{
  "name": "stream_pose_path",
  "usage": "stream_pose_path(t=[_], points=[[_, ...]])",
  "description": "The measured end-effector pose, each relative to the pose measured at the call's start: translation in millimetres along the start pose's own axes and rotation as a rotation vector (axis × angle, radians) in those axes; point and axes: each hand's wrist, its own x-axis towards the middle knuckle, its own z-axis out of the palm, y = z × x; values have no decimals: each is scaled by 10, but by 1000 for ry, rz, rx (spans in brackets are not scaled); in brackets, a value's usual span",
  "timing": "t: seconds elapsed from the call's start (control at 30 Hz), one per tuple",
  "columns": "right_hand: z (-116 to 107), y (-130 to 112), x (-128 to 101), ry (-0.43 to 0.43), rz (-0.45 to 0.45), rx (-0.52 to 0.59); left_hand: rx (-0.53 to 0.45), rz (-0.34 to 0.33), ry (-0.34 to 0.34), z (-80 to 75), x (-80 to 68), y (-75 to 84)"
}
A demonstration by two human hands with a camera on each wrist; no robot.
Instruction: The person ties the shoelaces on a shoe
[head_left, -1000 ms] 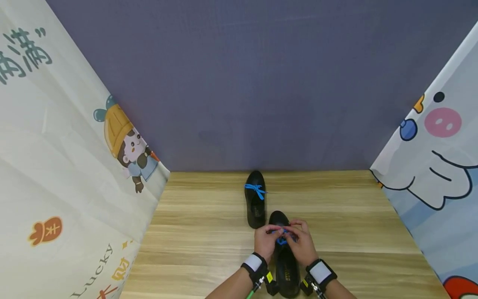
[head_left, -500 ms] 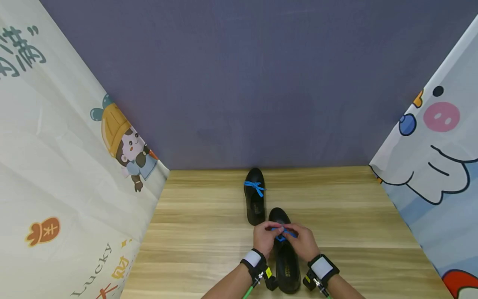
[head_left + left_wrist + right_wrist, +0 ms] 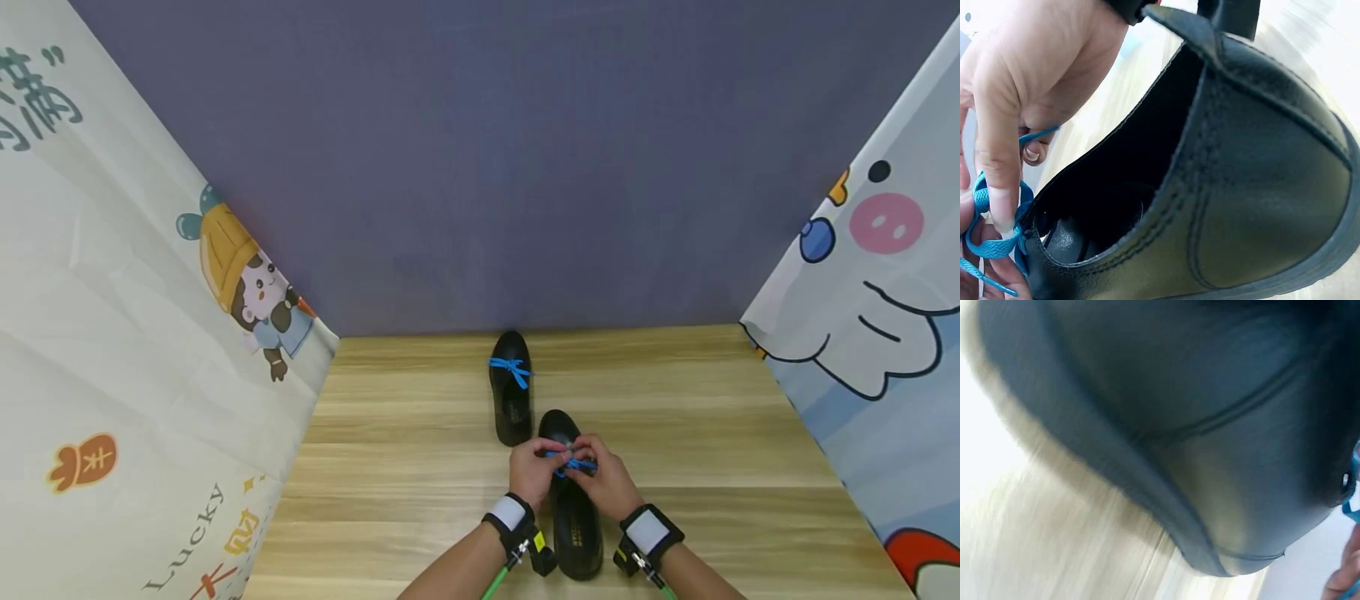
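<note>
A black lace-up shoe (image 3: 577, 533) stands on the wood-patterned surface, toe pointing away from me. Both my hands meet over its front, at the blue shoelace (image 3: 994, 249). My left hand (image 3: 532, 475) pinches the lace from the left; the left wrist view shows loops of it around the thumb and fingertips. From the right, my right hand (image 3: 609, 485) pinches lace between thumb and fingers. The right wrist view holds mostly the shoe's side (image 3: 1210, 462), with fingertips and lace at the right edge. Where the strands cross is partly hidden by fingers.
A second black shoe (image 3: 513, 421) stands ahead and to the left, its blue lace (image 3: 512, 368) tied in a bow. A grey-purple panel (image 3: 525, 167) rises behind. Printed sheets flank the wooden surface (image 3: 405, 433) left and right.
My right fingers straighten over the lace, then bend again, while the left hand stays nearly in place. The head view has shifted slightly, so the shoes appear higher. Both hands stay at the lace.
</note>
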Motion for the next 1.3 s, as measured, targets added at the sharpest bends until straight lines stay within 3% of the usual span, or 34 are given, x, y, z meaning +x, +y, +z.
stream_pose_path(t=[0.17,0.33,0.5,0.77,0.97,1.13,1.3], points=[[38,74,-8,111,-232,-164,40,-17,11,-1,10,-2],[12,109,1,197,-461,-260,52,-10,9,-2,10,-4],[-27,129,5,230,-570,-338,51,-31,10,-5,5,-7],[4,168,-15,221,-586,-393,62,-19,44,-4,-13,-56],[45,100,-58,262,-468,-394,30,-21,44,-8,-18,-52],[36,23,-50,304,-395,-395,-73,-50,-5,-4,-24,-35],[30,-49,-48,254,-293,-308,-124,-60,-26,-9,-23,-34]])
